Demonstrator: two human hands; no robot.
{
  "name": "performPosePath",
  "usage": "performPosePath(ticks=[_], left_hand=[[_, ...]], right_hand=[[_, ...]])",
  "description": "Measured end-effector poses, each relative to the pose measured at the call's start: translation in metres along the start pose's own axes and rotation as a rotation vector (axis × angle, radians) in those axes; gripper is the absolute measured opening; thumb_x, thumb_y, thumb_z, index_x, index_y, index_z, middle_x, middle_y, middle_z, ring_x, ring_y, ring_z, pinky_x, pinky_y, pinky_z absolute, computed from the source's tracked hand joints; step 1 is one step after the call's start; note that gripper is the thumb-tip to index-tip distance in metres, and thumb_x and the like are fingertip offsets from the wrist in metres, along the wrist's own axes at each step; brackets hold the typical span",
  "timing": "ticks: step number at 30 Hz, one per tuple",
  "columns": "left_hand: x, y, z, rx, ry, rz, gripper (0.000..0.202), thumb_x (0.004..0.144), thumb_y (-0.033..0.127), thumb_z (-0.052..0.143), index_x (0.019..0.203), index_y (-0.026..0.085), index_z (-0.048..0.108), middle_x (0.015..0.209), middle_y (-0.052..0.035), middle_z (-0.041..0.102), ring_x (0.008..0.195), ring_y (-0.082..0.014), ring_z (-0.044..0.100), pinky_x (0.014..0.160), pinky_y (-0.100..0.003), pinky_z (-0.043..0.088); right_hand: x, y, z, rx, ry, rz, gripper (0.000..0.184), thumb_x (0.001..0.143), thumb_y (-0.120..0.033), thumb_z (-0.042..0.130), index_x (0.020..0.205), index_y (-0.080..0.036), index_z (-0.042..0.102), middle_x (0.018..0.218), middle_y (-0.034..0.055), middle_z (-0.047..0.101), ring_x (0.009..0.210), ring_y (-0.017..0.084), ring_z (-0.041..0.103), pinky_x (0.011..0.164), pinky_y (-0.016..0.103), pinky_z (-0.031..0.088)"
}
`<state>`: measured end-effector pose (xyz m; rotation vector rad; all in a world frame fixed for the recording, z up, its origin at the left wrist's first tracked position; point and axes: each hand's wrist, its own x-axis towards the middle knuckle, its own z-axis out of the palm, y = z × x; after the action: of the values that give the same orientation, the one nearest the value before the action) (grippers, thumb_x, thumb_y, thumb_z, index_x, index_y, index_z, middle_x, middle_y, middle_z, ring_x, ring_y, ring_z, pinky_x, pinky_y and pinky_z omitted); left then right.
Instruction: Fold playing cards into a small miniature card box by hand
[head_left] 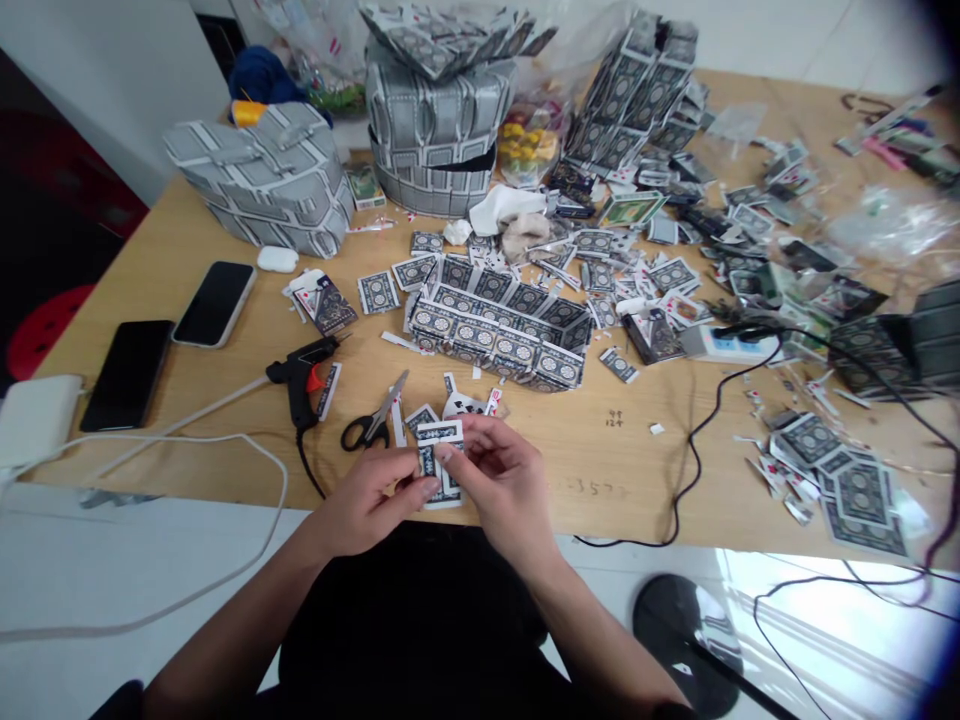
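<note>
Two bare hands meet over the near edge of the wooden table [570, 450], sharing a small patterned playing card piece [428, 463] between them, just in front of the person's dark clothing. It looks light enough that weight should hardly matter; the concern is more likely its springiness. Card stock of this kind should be stiff when flat yet ready to crease, with a smooth face that may slide under dry fingertips. The best hold is probably by the side edges, thumb in front and fingers behind, pressing flat so that the white borders do not bend or fray. Layers seem to overlap within it, though at this size I cannot be sure whether it is one folded card or several.

The left hand [375, 500] is mostly closed, its thumb and index finger pinching the left side of the piece. The right hand [510, 485] is partly curled, its thumb laid across the front while the other fingers bend behind the right side; their exact contact there is hidden.

Just beyond the left hand lie black-handled scissors [367, 430], with a glue gun [302, 385] farther left. An open box made of cards [491, 345] stands beyond both hands.
</note>
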<state>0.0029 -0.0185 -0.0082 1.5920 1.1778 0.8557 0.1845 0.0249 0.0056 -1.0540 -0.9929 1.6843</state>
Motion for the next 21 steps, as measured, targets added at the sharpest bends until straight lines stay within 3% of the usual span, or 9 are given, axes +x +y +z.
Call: performPosePath(ticks=[7,10,13,17,21], left_hand=[[0.002,0.001,-0.011,0.007,-0.093,-0.031,0.043,0.102,0.030,0.059,0.062,0.020,0.045,0.059,0.0054,0.040,0.055,-0.0109,0.037,0.054,-0.026,0.029],[0.003,0.003,-0.012,0.048,-0.065,-0.027,0.036,0.101,0.032,0.062,0.068,0.019,0.057,0.063,0.0025,0.052,0.060,-0.0132,0.047,0.059,-0.026,0.038],[0.004,0.005,-0.009,0.055,0.042,-0.065,0.029,0.102,0.037,0.065,0.080,0.018,0.069,0.072,-0.0013,0.065,0.068,-0.0172,0.059,0.065,-0.027,0.047],[0.003,0.004,-0.003,0.085,0.126,-0.099,0.032,0.104,0.038,0.065,0.080,0.018,0.069,0.070,-0.0007,0.066,0.067,-0.0164,0.059,0.063,-0.025,0.046],[0.001,0.001,-0.001,0.149,0.137,-0.091,0.033,0.105,0.039,0.063,0.080,0.017,0.066,0.067,0.0015,0.061,0.063,-0.0142,0.055,0.061,-0.025,0.043]], right_hand=[[0.005,-0.009,-0.012,-0.118,-0.206,0.101,0.029,0.080,-0.044,0.095,0.087,-0.021,0.078,0.078,0.0006,0.074,0.071,0.016,0.066,0.069,0.029,0.056],[0.004,-0.008,-0.013,-0.121,-0.181,0.089,0.031,0.079,-0.044,0.095,0.089,-0.021,0.077,0.079,0.0010,0.075,0.072,0.017,0.067,0.069,0.029,0.056],[0.002,-0.006,-0.012,-0.122,-0.122,0.060,0.031,0.080,-0.045,0.095,0.090,-0.021,0.077,0.080,0.0024,0.076,0.074,0.018,0.067,0.070,0.030,0.056],[0.001,-0.004,-0.009,-0.116,-0.087,0.050,0.031,0.081,-0.046,0.094,0.090,-0.021,0.077,0.078,0.0021,0.074,0.071,0.018,0.066,0.068,0.030,0.055],[0.002,-0.004,-0.011,-0.130,-0.101,0.064,0.029,0.084,-0.045,0.092,0.094,-0.021,0.078,0.080,0.0022,0.074,0.073,0.018,0.065,0.069,0.029,0.056]])
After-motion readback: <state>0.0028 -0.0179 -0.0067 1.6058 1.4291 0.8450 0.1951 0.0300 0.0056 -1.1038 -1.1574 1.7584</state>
